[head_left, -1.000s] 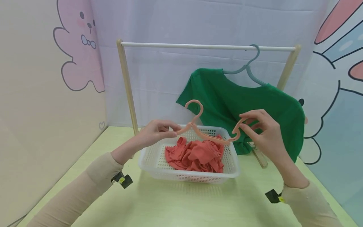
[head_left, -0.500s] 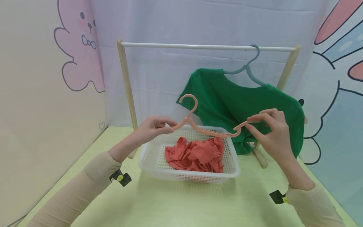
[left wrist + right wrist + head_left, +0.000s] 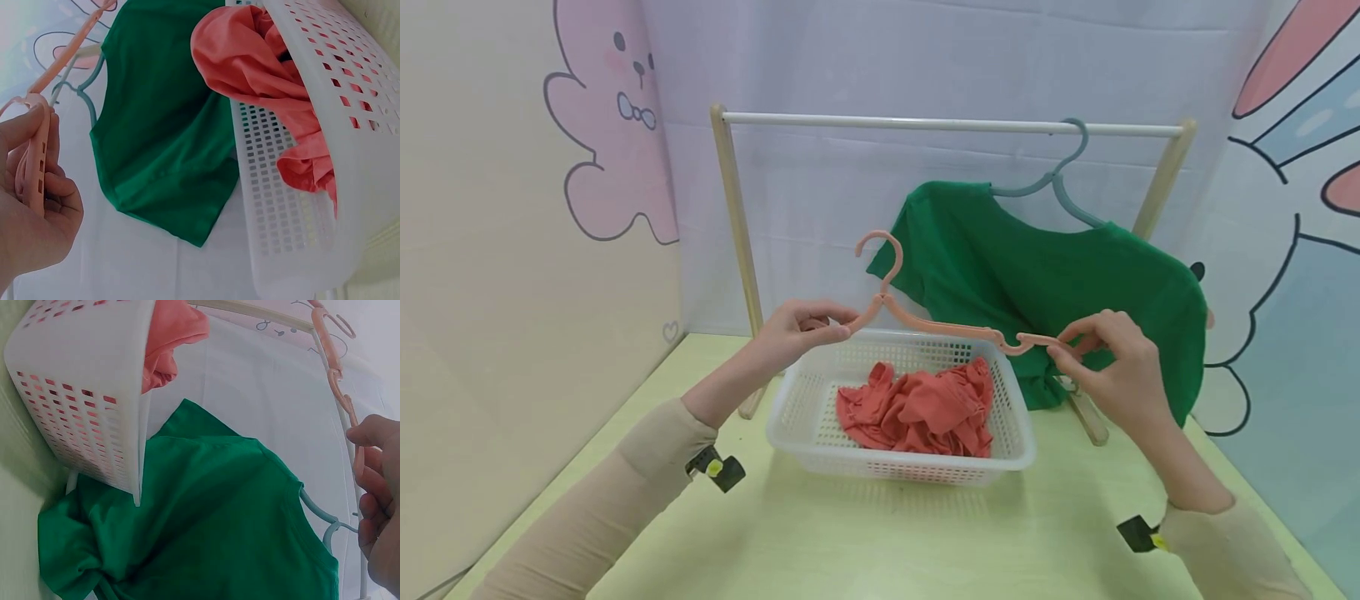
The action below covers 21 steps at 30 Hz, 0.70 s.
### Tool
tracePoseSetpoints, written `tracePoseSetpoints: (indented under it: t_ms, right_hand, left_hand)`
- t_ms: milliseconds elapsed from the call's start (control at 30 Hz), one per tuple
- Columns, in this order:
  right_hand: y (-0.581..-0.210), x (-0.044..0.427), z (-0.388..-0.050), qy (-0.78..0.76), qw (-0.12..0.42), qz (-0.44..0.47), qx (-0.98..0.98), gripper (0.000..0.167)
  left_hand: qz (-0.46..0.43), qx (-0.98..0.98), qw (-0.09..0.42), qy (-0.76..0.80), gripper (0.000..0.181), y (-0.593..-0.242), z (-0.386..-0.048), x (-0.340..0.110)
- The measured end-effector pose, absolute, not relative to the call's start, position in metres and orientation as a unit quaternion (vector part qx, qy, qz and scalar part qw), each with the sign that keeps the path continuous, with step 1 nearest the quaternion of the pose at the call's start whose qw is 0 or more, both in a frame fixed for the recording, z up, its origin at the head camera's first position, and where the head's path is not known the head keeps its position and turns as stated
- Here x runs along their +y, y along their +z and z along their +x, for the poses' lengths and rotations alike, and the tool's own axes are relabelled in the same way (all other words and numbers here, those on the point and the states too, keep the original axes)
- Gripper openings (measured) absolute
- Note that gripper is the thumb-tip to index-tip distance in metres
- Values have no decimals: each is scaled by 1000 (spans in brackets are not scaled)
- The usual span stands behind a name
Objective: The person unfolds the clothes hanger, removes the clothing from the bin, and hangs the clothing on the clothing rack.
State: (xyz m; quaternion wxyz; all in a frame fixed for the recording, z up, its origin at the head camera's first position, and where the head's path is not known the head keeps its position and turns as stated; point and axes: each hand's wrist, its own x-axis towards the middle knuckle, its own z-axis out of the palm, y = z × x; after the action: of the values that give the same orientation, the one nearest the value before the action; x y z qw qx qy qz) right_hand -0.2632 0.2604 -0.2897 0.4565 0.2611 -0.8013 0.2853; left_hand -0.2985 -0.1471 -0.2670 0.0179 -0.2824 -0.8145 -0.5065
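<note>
- Presently, one garment is looking finished: the green garment (image 3: 1052, 283) is hanging from the blue-green hanger (image 3: 1055, 177), whose hook is sitting over the white rod (image 3: 880, 122), at 1 to 2 o'clock from the basket (image 3: 880, 461) in the head view.
- Outstanding: the red garment (image 3: 925, 412) is lying crumpled inside the basket, spreading from centre toward 3 o'clock, no hanger showing in it.
- The pink hanger (image 3: 951, 328) is carrying no cloth; it is appearing over the basket's 12 o'clock rim, hook uppermost, not touching the rod.
- Left hand (image 3: 805, 325), at 10 o'clock from the basket: thumb and fingers are curling round the hanger's left arm. Fingers are partly hiding that arm; cannot tell whether it is lying folded.
- Right hand (image 3: 1116, 358), between 2 and 3 o'clock: thumb and fingertips are pinching the jointed end piece, which is extending nearly in line; judging that side unfolded.
- Progress, judged: about halfway.
</note>
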Motion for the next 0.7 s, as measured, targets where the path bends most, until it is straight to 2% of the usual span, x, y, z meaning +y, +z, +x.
tracePoseSetpoints:
  t_ms: [300, 533, 700]
  right_hand:
    - [-297, 258, -263, 288, 430, 265, -813, 27]
    - [-298, 243, -262, 292, 405, 321, -805, 34]
    - [-303, 229, -260, 291, 404, 327, -803, 31]
  left_hand:
    - [-281, -818, 18, -501, 29, -267, -300, -148]
    - [-290, -819, 14, -495, 29, -269, -299, -137]
    - [-305, -824, 8, -478, 27, -270, -297, -127]
